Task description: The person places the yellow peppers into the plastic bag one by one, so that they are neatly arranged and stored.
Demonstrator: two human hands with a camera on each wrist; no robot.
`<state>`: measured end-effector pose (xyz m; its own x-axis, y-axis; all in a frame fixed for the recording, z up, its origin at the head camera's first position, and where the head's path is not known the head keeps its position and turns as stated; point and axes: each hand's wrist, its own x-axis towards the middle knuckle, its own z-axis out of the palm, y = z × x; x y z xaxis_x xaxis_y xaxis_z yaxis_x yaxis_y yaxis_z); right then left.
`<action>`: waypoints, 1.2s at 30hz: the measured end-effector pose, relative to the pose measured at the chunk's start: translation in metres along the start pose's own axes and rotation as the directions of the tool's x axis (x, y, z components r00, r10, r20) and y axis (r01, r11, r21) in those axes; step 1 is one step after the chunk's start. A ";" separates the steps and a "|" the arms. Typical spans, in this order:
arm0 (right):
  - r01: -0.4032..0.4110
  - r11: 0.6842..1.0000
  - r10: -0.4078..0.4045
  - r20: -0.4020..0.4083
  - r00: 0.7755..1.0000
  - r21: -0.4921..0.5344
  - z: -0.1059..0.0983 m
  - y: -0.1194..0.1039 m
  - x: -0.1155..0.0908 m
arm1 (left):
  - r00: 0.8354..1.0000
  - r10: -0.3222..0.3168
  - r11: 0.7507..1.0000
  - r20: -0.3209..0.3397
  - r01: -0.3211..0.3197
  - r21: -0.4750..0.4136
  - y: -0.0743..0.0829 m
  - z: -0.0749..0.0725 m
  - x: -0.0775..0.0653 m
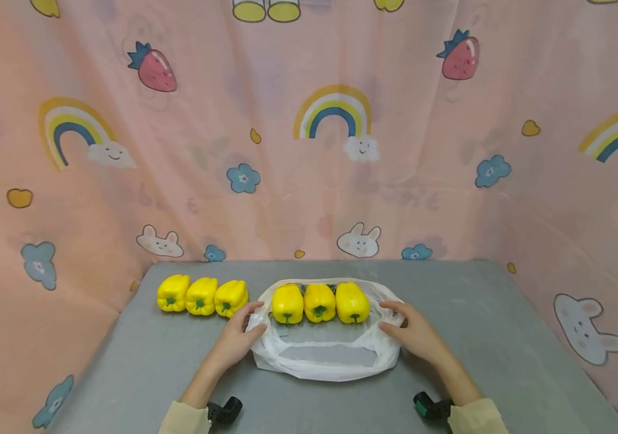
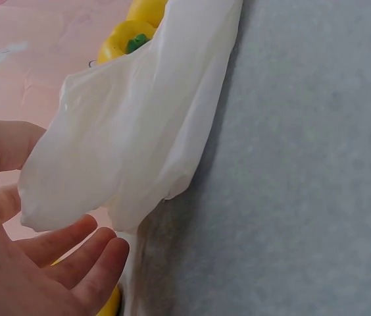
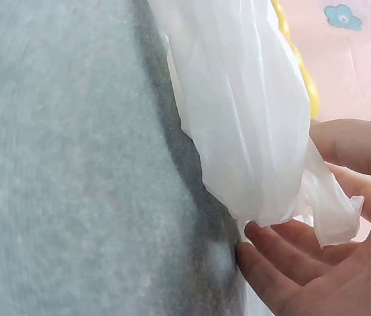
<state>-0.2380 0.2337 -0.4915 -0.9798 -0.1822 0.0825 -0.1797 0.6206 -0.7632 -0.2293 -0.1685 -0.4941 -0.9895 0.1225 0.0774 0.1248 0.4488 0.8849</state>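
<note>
A white plastic bag (image 1: 336, 369) lies on the grey table, its mouth spread wide. Inside that mouth, three yellow bell peppers (image 1: 320, 303) sit in a row, stems toward me. My left hand (image 1: 237, 339) is at the bag's left rim, thumb and fingers apart; in the left wrist view the white plastic (image 2: 126, 125) hangs between them. At the right rim is my right hand (image 1: 414, 331), its fingers loosely bent and touching the plastic (image 3: 238, 118). Part of each thumb and index finger is hidden behind the bag in the wrist views.
Three more yellow bell peppers (image 1: 202, 296) stand in a row on the table (image 1: 466, 313), left of the bag and close to my left fingers. A pink patterned cloth (image 1: 309, 199) hangs behind the table and along both sides.
</note>
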 end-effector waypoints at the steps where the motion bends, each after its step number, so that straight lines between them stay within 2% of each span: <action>1: -0.005 1.000 0.005 0.000 1.000 -0.003 0.000 0.000 0.000 | 1.000 0.006 1.000 -0.004 -0.006 0.002 0.000 -0.001 0.000; 13: -0.027 1.000 0.027 0.002 1.000 -0.009 0.000 0.002 0.000 | 1.000 0.025 0.997 -0.019 -0.023 0.070 0.010 -0.007 -0.002; 17: -0.024 1.000 0.024 0.004 1.000 -0.008 0.000 0.000 0.000 | 0.999 0.014 0.996 -0.032 -0.011 0.087 0.017 -0.012 -0.004; 21: -0.014 1.000 0.014 0.000 1.000 -0.012 0.001 -0.001 0.000 | 0.999 -0.014 0.997 -0.050 0.018 0.073 0.025 -0.018 -0.006; 26: -0.022 0.999 0.022 0.002 1.000 -0.036 0.000 -0.002 -0.001 | 0.995 -0.009 0.998 -0.095 0.014 0.054 0.030 -0.026 -0.004; 36: -0.036 0.998 0.036 -0.003 0.999 -0.047 0.003 -0.003 0.000 | 0.974 0.126 0.987 -0.189 -0.103 0.125 0.032 -0.055 0.001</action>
<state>-0.2372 0.2293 -0.4912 -0.9859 -0.1574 0.0575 -0.1485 0.6615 -0.7351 -0.2304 -0.2031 -0.4405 -0.9618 0.0083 0.2736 0.2344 0.5411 0.8076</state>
